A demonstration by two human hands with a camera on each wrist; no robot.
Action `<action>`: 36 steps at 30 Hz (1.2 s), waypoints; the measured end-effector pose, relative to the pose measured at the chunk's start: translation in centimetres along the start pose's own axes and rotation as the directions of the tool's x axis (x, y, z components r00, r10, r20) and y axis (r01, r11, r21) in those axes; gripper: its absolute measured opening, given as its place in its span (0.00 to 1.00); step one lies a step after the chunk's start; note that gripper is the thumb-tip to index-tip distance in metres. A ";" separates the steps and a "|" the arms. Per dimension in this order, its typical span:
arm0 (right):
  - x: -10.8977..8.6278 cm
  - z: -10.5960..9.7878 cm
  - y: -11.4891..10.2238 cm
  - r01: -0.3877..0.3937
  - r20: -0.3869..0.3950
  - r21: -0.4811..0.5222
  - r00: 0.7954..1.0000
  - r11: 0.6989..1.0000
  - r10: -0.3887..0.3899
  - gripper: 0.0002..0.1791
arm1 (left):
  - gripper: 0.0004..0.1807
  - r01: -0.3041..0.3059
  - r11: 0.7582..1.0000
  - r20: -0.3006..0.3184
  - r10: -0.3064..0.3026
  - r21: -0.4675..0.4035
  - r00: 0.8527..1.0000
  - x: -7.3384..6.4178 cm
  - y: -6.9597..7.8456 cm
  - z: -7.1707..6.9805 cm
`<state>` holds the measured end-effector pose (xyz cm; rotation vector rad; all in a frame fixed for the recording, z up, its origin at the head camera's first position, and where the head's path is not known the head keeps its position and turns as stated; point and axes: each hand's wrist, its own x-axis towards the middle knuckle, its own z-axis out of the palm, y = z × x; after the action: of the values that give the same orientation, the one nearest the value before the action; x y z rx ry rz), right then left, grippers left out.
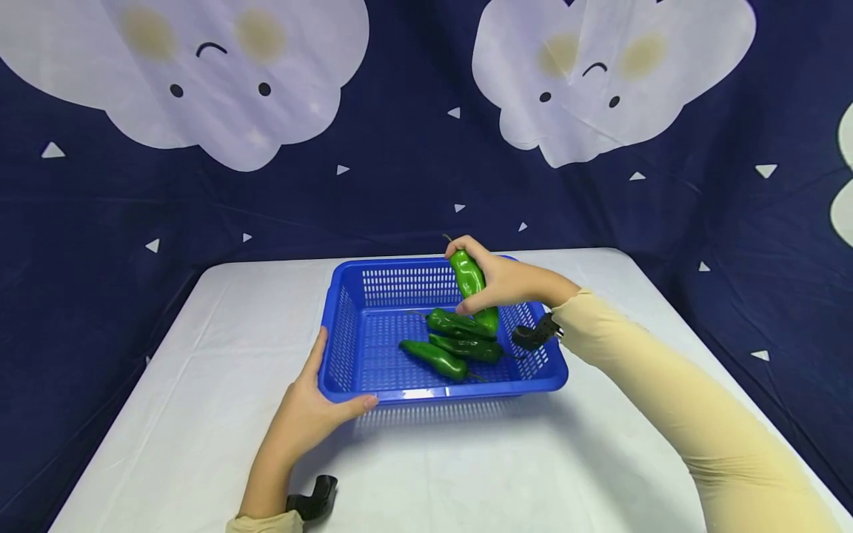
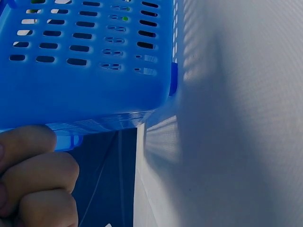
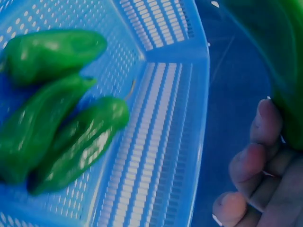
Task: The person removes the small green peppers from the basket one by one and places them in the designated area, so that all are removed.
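Note:
A blue plastic basket point(image 1: 341, 326) with slotted walls is at the middle of the white-covered table. My left hand point(image 1: 308, 414) grips its near left corner, thumb along the front rim and the other fingers at the left side. Curled fingers point(image 2: 42, 170) show by the basket wall point(image 2: 85, 92) in the left wrist view. Above the basket's right back part, my right hand point(image 1: 498, 281) holds a shiny green pepper point(image 1: 469, 276), stem pointing up and away. Three more green peppers point(image 1: 435, 358) lie together on the basket's floor, right of its middle.
White cloth point(image 1: 453, 474) covers the table, with the basket's shadow on it. Behind hangs a dark blue curtain point(image 1: 400, 207) with clouds and small white triangles. A black device point(image 1: 316, 497) is strapped at the left wrist, another point(image 1: 533, 334) at the right.

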<state>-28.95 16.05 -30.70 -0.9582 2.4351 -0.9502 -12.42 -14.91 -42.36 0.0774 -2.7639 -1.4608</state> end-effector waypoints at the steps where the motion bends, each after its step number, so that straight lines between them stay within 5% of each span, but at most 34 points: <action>1: -0.4 -0.3 0.2 -0.010 -0.003 -0.003 1.000 1.000 0.010 0.46 | 0.72 0.000 1.000 0.000 0.000 -0.001 1.000 0.0 0.0 0.0; 18: -6.1 -4.3 4.4 -0.108 -0.041 0.019 0.993 0.994 0.108 0.45 | 0.72 0.001 1.000 0.005 -0.001 0.003 1.000 0.0 0.0 0.0; 36: -10.8 -6.3 9.1 -0.202 -0.137 0.038 0.969 0.979 0.206 0.45 | 0.72 -0.004 1.000 0.002 0.004 -0.001 1.000 0.0 0.0 -0.1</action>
<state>-28.92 31.45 -31.73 -0.6357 2.5715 -0.9997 -12.44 -14.96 -42.31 0.0702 -2.7639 -1.4619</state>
